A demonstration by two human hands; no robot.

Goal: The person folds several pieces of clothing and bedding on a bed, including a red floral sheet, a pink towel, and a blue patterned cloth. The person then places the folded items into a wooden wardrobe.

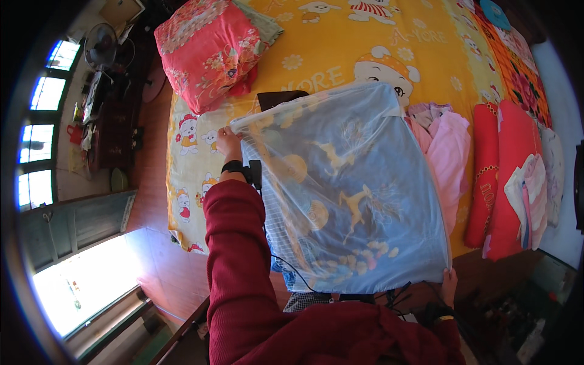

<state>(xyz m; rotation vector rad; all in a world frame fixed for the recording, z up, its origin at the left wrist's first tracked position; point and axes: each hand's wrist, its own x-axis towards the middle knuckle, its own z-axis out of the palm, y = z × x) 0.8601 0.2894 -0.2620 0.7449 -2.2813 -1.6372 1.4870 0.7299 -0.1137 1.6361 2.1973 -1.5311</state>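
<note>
A pale blue printed cloth [392, 223] is spread between my hands at the near edge of a bed. It shows deer and round shapes under a sheer whitish layer, with a gridded strip along its left side. My left hand [229, 140] grips its far left corner. Down by my body, my right hand [449, 285] pinches the near right corner, the fingers partly hidden. Beneath the cloth lies the yellow cartoon-print bedsheet [438, 59]. A dark brown item [283, 97] sticks out past the cloth's far edge. Folded pink clothes [449, 137] touch its right side.
A bundled red floral quilt [214, 50] sits at the far left of the bed. Long red pillows [511, 182] and folded light clothes [531, 200] lie along the right. A black cable [294, 269] hangs near my waist. A fan [101, 45] stands at the left wall.
</note>
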